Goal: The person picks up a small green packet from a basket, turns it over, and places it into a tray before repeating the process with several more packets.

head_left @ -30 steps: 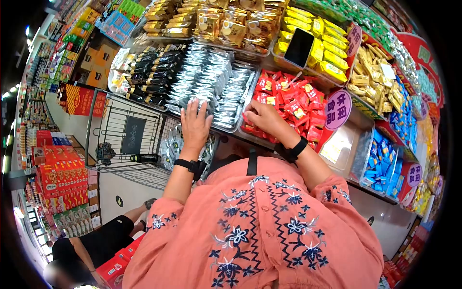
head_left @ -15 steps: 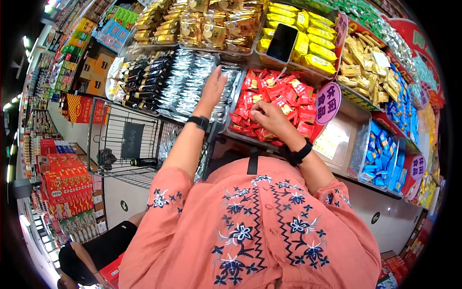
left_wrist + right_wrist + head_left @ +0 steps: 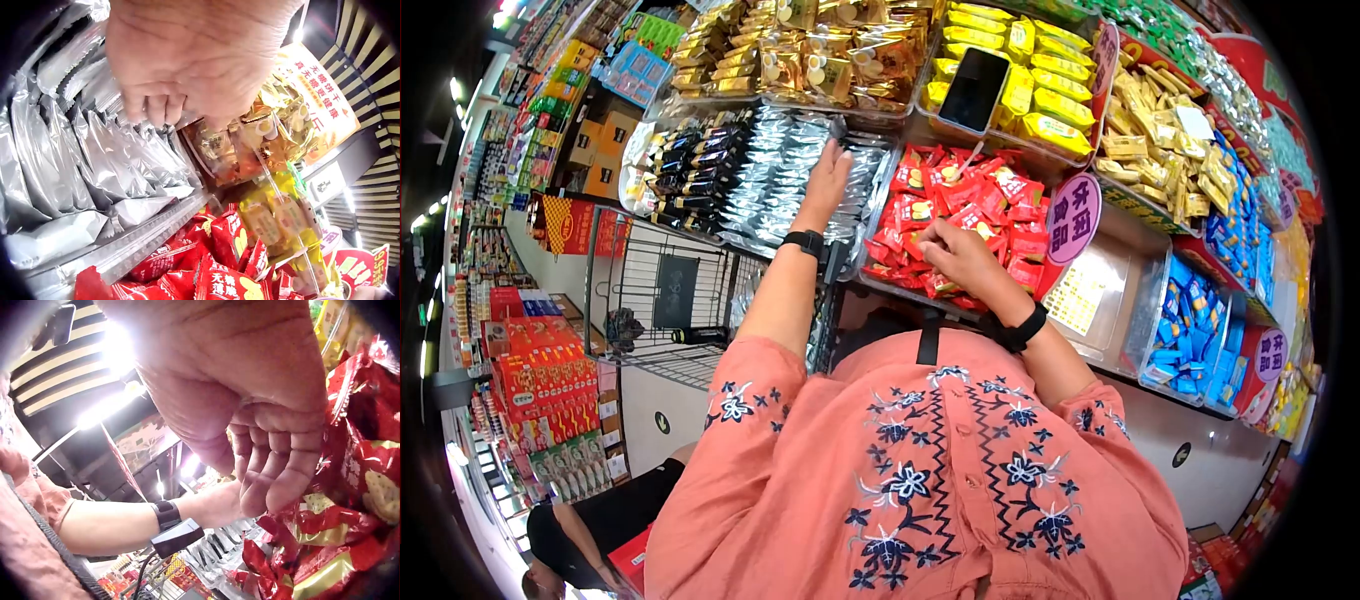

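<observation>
The left hand (image 3: 828, 186) reaches over a bin of silver packets (image 3: 775, 185), its fingertips at their upper part. In the left wrist view the palm (image 3: 194, 56) faces the camera, with the fingers bent down at the silver packets (image 3: 106, 156); no packet shows between thumb and fingers. Over the bin of red packets (image 3: 915, 210) hangs the right hand (image 3: 962, 257). Its fingers are loosely curled beside the red packets (image 3: 325, 531) in the right wrist view, and the hand (image 3: 250, 412) holds nothing. Whether it touches them is unclear.
A phone (image 3: 974, 90) lies on yellow packets (image 3: 1055, 105). Gold packets (image 3: 825, 65) fill a bin behind, black ones (image 3: 700, 165) lie left. A shopping cart (image 3: 675, 290) stands left; a person in black (image 3: 600, 520) is lower left. Blue packets (image 3: 1190, 330) lie right.
The left hand has lifted from lying flat on the silver packets' near end and moved farther over the bin. The right hand's fingers have curled more, still over the red packets.
</observation>
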The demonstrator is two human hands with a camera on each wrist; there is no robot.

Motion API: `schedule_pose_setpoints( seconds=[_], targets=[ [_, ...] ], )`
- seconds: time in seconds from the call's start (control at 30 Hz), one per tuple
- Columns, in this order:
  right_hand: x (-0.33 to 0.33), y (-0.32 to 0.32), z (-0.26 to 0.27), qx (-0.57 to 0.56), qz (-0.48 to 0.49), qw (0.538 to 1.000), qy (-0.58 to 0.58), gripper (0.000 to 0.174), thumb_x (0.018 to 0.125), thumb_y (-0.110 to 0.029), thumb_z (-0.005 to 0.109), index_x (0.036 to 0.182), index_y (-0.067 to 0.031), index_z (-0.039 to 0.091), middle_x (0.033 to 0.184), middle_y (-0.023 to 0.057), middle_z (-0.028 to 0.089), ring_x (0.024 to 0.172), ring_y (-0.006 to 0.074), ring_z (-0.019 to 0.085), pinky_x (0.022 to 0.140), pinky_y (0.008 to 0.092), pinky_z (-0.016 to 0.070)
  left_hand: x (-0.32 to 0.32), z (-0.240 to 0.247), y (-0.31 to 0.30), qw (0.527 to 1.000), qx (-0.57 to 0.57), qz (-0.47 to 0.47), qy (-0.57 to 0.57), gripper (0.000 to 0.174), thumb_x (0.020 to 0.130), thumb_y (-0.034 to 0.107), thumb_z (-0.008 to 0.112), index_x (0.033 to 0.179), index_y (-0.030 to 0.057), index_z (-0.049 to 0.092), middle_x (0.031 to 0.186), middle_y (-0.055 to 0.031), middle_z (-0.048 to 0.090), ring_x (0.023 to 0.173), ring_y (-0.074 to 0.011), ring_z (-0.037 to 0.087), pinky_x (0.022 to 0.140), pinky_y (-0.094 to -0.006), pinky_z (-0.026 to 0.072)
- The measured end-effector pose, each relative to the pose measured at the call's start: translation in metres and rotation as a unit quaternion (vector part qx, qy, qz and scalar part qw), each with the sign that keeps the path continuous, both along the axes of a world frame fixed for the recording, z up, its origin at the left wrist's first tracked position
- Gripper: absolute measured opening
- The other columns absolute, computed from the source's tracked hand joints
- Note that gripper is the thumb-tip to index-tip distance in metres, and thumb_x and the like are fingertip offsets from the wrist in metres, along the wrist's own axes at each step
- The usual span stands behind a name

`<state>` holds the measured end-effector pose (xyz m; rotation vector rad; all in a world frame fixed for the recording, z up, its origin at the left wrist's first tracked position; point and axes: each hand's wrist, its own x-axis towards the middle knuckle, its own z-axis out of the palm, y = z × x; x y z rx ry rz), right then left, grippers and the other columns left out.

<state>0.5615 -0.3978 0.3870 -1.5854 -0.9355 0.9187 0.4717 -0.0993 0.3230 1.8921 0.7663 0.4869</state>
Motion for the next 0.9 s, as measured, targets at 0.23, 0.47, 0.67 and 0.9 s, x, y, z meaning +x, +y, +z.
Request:
schedule_pose_setpoints(
  seconds=[0.23, 0.47, 0.67, 0.9],
  targets=[
    [-0.001, 0.002, -0.004, 0.018, 0.017, 0.999, -0.021, 0.019, 0.095, -0.018, 0.063, 0.100, 0.0008, 0.062, 0.077, 0.0108, 0.065, 0.068, 0.0182, 0.062, 0.062, 0.0328, 0.0482, 0.004, 0.023, -0.023, 1.000, 0.012, -0.001, 0.015, 0.064, 0.098, 0.039, 0.057, 0.141, -0.0068, 0.045, 0.132, -0.0246, 0.060, 0.122, -0.0311, 0.060, 0.104, -0.0360, 0.0441],
    [-0.004, 0.013, 0.011, 0.006, 0.040, 0.999, 0.021, 0.019, 0.095, -0.017, 0.062, 0.102, 0.0003, 0.063, 0.080, 0.0104, 0.067, 0.070, 0.0174, 0.064, 0.064, 0.0317, 0.0501, -0.044, 0.116, -0.082, 0.993, -0.028, 0.023, -0.109, 0.035, 0.104, 0.021, 0.054, 0.130, -0.0012, 0.055, 0.118, -0.0103, 0.066, 0.103, -0.0172, 0.066, 0.086, -0.0276, 0.0511],
    [-0.023, 0.037, 0.007, 0.016, 0.086, 0.996, 0.031, 0.020, 0.096, -0.017, 0.064, 0.105, -0.0001, 0.063, 0.084, 0.0039, 0.067, 0.071, 0.0098, 0.062, 0.064, 0.0276, 0.0508, -0.183, 0.108, -0.068, 0.962, -0.021, 0.248, -0.109, 0.029, 0.104, 0.024, 0.054, 0.121, 0.0010, 0.059, 0.103, -0.0071, 0.068, 0.089, -0.0120, 0.066, 0.074, -0.0245, 0.0506],
    [-0.075, 0.082, 0.017, -0.080, 0.202, 0.972, 0.085, 0.019, 0.095, -0.018, 0.063, 0.103, -0.0002, 0.064, 0.084, 0.0022, 0.064, 0.070, 0.0073, 0.060, 0.061, 0.0253, 0.0486, -0.370, -0.033, -0.061, 0.900, -0.137, 0.408, 0.067, 0.035, 0.099, 0.034, 0.059, 0.116, 0.0033, 0.061, 0.093, -0.0043, 0.067, 0.077, -0.0109, 0.065, 0.061, -0.0236, 0.0495]
  ],
)
